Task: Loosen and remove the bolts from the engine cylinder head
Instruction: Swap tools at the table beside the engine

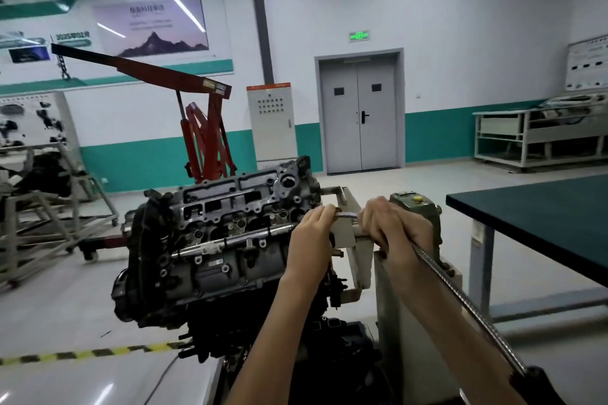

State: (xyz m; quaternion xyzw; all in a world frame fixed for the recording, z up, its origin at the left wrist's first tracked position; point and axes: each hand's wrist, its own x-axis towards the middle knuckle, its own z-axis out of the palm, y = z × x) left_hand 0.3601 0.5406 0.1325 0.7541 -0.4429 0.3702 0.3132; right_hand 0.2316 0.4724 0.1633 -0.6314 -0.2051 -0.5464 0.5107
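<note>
Hands (391, 227) on wrench (460, 298), beside cylinder head (237, 207)

Left hand (309, 233) and right hand (393, 227) bare (forearms too).

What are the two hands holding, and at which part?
A long metal wrench. The right hand grips its shaft near the front end; the left hand pinches the short ribbed piece at that end.

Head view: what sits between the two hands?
A short ribbed metal shaft spans the gap from left hand to right hand, head view.
</note>
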